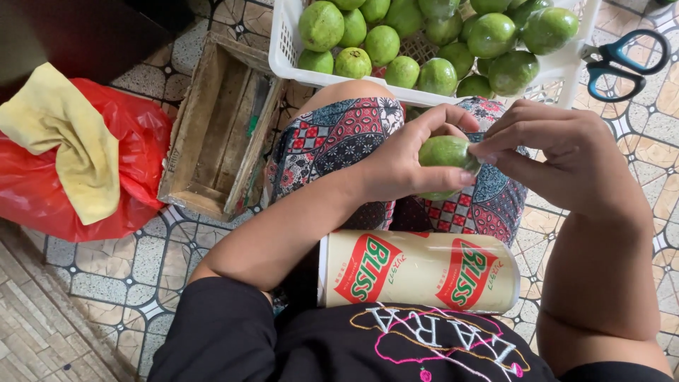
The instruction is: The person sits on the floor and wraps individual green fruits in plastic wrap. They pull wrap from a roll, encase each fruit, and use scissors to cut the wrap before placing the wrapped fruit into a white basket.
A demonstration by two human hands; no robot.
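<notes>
The green guava (444, 154) sits in mid-air above the person's lap, over the patterned trousers (332, 141), and lies between the hands rather than off to either side; the left hand (403, 159) wraps it from the left, thumb under and in front, fingers curled over the top, so the fruit is cradled and held firm; the right hand (566, 159) comes in from the right, its fingertips drawn together and pressed to the right-hand end of the fruit, seemingly pinching at a small spot there, though what is between the fingertips is too small to tell. The guava's long axis runs roughly left to right across the view, its exposed end turned toward the right hand; the left hand carries the weight, the right only touches the tip. A cream-coloured can (417, 270) lies on its side across the lap, just below the hands and apart from them; the white basket (286, 53) of green guavas stands beyond the knees, well apart from the held fruit; scissors (626, 60) lie on the tiled floor (127, 276) to the right of the basket; a wooden crate (212, 131) and a red bag (138, 152) with a yellow cloth (71, 138) lie to the left.
</notes>
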